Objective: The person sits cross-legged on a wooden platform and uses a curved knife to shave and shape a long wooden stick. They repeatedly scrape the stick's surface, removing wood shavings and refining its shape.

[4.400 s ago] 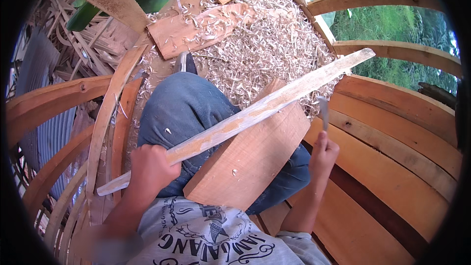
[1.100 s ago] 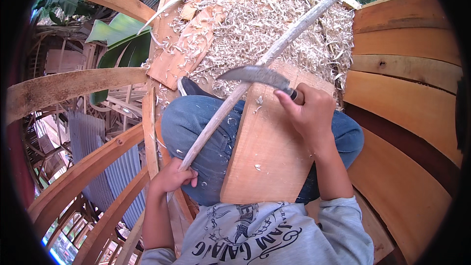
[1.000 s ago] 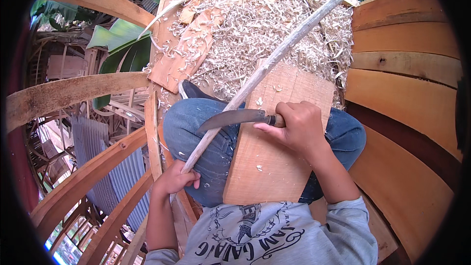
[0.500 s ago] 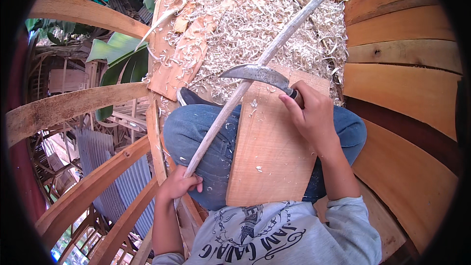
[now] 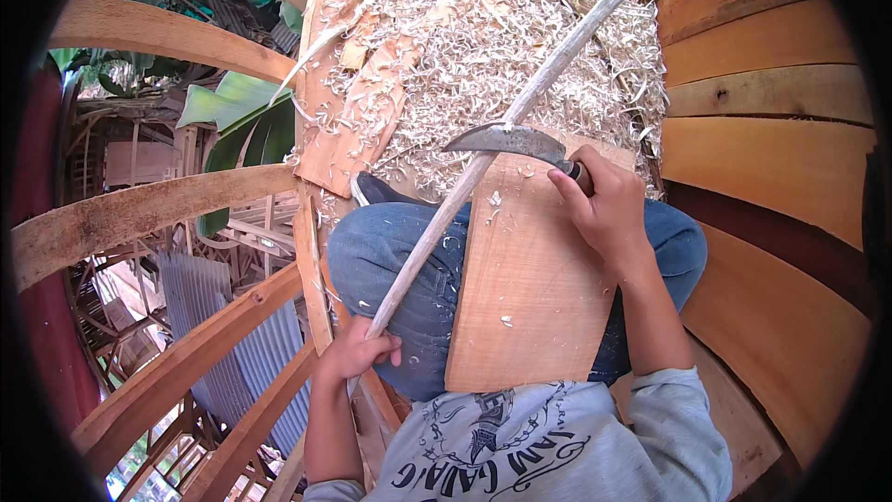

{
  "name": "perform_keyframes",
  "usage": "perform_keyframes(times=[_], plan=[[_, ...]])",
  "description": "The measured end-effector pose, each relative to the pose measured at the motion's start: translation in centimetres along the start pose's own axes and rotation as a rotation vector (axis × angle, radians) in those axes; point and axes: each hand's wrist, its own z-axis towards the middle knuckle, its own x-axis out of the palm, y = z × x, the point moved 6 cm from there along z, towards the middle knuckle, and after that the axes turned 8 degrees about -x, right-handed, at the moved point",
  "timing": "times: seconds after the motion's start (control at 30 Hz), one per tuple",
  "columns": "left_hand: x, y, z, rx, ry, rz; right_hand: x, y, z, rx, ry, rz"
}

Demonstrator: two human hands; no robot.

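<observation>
My right hand (image 5: 606, 193) is closed round the short dark handle of a sickle (image 5: 511, 141). Its curved grey blade points left and lies across a long pale wooden stick (image 5: 437, 221). Near my left knee, my left hand (image 5: 360, 350) grips the stick towards its lower end. From there the stick slants up and away to the right, past the top of the picture. A flat wooden board (image 5: 534, 288) rests on my lap, the stick crossing its far left corner. A few small shavings lie on the board.
Curly wood shavings (image 5: 520, 37) cover the floor ahead, with loose planks (image 5: 372, 102) at the left. A slatted wooden rail (image 5: 158, 195) runs along my left, and a plank wall (image 5: 767, 163) stands at my right. Beyond the rail are a banana leaf (image 5: 232, 107) and corrugated sheets (image 5: 232, 335).
The whole view has shifted slightly, so everything sits a little further right. Both hands keep their holds, and the blade stays across the stick at about the same place.
</observation>
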Motion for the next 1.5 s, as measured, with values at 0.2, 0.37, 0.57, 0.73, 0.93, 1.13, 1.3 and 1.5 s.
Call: perform_keyframes(times=[0.2,0.37,0.57,0.73,0.93,1.13,1.3,1.5], plan=[[0.1,-0.6,-0.2,0.018,-0.05,0.029,1.4,4.1,-1.6,-0.318,0.151,0.015],[0.0,0.0,0.1,0.014,-0.032,0.009,1.0,2.1,-1.7,-0.063,0.038,0.123],[0.1,-0.1,-0.1,-0.019,-0.048,0.028,0.5,-1.2,-0.6,0.202,-0.073,0.191],[0.2,-0.6,-0.3,0.026,-0.061,-0.005,0.3,2.0,-1.8,-0.233,0.06,0.023],[-0.5,0.6,0.0,-0.067,-0.047,0.078,-0.5,-0.6,-0.1,-0.039,-0.043,0.014],[0.1,-0.6,-0.3,-0.015,-0.054,0.019,0.8,1.5,-0.4,-0.159,0.085,0.114],[0.1,0.2,0.0,-0.065,-0.039,0.044,1.4,1.7,-1.2,-0.143,0.082,0.138],[0.0,-0.7,-0.4,-0.038,-0.077,0.051,0.3,-0.8,0.6,-0.128,-0.061,0.143]])
